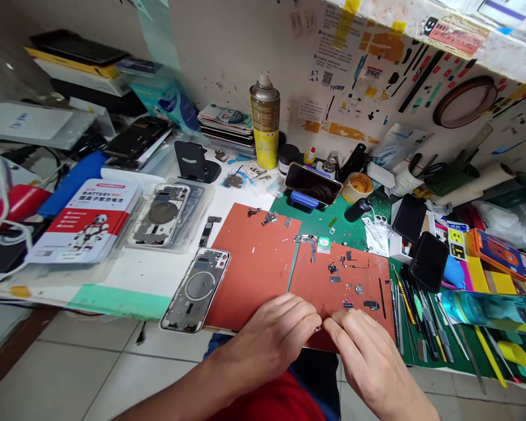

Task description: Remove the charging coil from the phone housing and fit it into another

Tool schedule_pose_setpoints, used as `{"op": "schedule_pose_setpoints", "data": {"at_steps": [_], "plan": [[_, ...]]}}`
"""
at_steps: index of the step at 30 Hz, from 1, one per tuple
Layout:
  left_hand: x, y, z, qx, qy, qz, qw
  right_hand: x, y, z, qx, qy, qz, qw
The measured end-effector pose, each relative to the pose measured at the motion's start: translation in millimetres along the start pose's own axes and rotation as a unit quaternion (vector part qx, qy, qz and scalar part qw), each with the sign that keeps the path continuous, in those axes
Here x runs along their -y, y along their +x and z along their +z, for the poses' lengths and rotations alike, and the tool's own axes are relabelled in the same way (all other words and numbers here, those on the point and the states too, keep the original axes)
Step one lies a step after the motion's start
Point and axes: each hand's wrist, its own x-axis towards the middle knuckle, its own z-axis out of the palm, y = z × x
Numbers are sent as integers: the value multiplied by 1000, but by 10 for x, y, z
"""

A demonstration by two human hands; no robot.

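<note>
My left hand [284, 327] and my right hand [362, 339] meet over the front edge of the brown-red mat [254, 269]. The fingers of both are curled and pinched together around something tiny, mostly hidden by the fingertips. Beyond them on the mat lie small phone parts, among them a flex cable with a metal bracket [307, 238], a camera-like module [269, 217] and a dark rectangular part [370, 305]. To the left, an opened phone housing [195, 290] with a round charging coil rests partly on the mat. A narrow logic board [209, 231] lies behind it.
A second phone housing [160, 213] sits on a plastic tray beside a battery box [85, 219]. A phone on a blue stand [313, 184] and a spray can [265, 123] stand at the back. Tweezers and screwdrivers [429, 321] line the right side, near a blue bottle [491, 310].
</note>
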Motion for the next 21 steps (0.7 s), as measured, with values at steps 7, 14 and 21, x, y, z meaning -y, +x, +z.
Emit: {"op": "schedule_pose_setpoints", "data": {"at_steps": [7, 14, 21], "plan": [[10, -52, 23, -13, -22, -4, 1000, -25, -210, 137, -28, 81, 37, 996], [-3, -83, 21, -25, -38, 1, 999, 42, -333, 116, -9, 46, 44, 998], [-12, -87, 16, -31, -42, 0, 999, 25, -198, 102, -62, 43, 29, 997]]}}
